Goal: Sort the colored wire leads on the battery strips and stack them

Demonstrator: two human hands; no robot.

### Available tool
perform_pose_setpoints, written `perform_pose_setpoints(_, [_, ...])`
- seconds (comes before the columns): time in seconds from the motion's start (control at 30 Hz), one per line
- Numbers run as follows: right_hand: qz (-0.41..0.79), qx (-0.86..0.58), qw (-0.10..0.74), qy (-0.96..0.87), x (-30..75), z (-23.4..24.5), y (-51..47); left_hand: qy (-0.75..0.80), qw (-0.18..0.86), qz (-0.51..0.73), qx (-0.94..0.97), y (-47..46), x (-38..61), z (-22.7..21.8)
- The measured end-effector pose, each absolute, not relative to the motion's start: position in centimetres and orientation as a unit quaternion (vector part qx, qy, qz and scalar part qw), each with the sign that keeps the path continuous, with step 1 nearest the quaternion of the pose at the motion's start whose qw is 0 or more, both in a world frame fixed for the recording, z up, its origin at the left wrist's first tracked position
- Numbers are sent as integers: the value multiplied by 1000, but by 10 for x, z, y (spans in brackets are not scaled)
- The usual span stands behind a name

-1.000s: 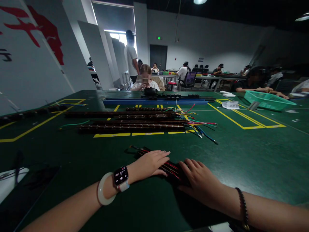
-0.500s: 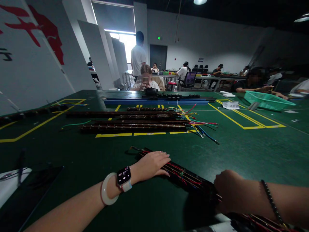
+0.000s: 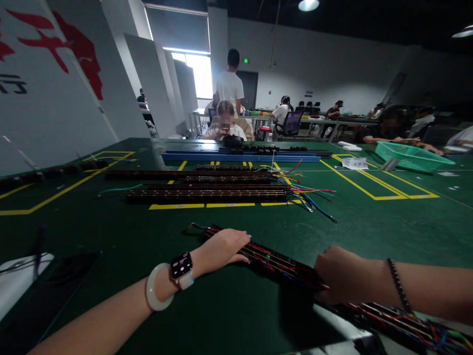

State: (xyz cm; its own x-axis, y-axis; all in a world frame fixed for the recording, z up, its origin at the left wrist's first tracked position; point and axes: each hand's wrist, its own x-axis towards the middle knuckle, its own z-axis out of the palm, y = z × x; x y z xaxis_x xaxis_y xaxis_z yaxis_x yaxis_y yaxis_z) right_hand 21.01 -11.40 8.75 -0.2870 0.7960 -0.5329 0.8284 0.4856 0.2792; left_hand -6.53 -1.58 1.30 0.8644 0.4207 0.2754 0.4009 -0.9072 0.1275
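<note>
Black wire-filled strip (image 3: 275, 262) slantwise on green table (image 3: 155, 236); our left hand (image 3: 224, 249) clamped over its far part, right hand (image 3: 342, 276) curled mid-strip, fingertips hidden, we can't tell grip

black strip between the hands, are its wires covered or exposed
Exposed: red wires show on the black strip between the left hand and right hand; beneath the hands, cannot tell.

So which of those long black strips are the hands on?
The slanted strip in front, with the left hand and right hand on it; the other strips lie farther back, untouched.
</note>
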Motion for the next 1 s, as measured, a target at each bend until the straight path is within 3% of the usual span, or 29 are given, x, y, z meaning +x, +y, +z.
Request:
perform_pose_setpoints(0.27, [30, 433, 306, 847, 181, 93, -79, 272, 7, 127, 954, -3, -108, 27])
perform_pose_setpoints(0.63, [-7, 349, 296, 889, 103, 115, -20, 372, 2, 61, 926, 22, -195, 38])
perform_pose_setpoints(1.0, [89, 304, 270, 909, 56, 103, 36, 443, -21, 76, 893, 32, -247, 36])
